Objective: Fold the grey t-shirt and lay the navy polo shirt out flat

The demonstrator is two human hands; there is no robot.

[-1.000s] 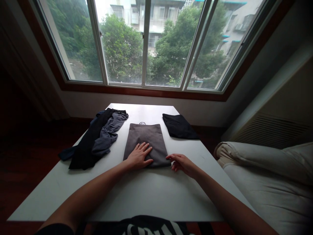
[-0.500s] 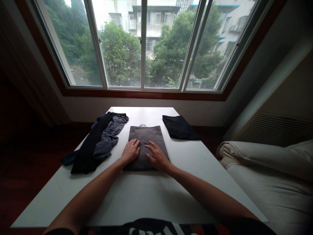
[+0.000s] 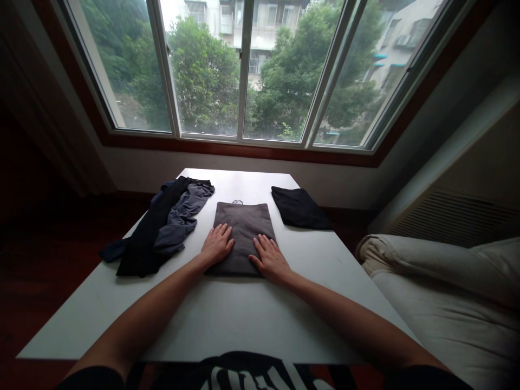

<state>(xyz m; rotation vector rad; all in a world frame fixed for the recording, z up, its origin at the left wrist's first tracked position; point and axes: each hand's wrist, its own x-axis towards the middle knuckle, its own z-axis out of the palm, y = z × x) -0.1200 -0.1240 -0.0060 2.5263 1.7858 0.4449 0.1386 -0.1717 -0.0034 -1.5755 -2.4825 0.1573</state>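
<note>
The right hand (image 3: 271, 260), over the middle of the folded grey cloth (image 3: 244, 219) half a second ago, has been shifted to its right side, while the left hand (image 3: 218, 245) is rested on its left. The hands are set apart, fingers extended, nothing gripped; the cloth is laid mid-table on the white table (image 3: 227, 319), between piled dark clothes (image 3: 162, 227) and a folded black garment (image 3: 300, 208). Apparently, the cloth is now being flattened from both sides.
</note>
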